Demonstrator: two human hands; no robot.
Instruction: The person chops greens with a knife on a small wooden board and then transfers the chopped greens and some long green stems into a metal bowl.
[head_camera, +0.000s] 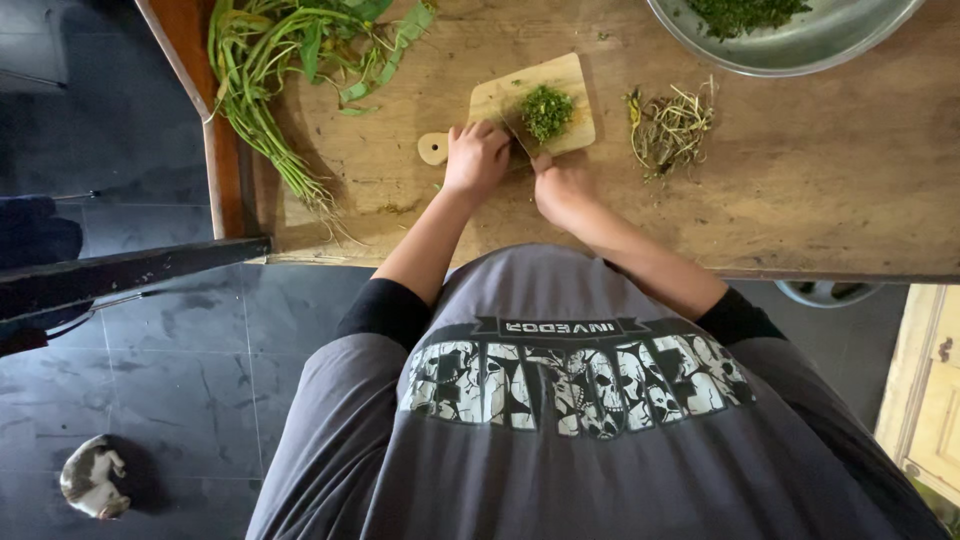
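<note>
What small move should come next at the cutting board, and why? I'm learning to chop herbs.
Probably slide the left hand back along the cutting board to feed more stems. The chopped greens are piled by the right hand, and the knife is hidden.

Both forearms reach forward, converging; the left hand (476, 158) is curled knuckles-up, the right hand (560, 190) closed in a grip.
</note>
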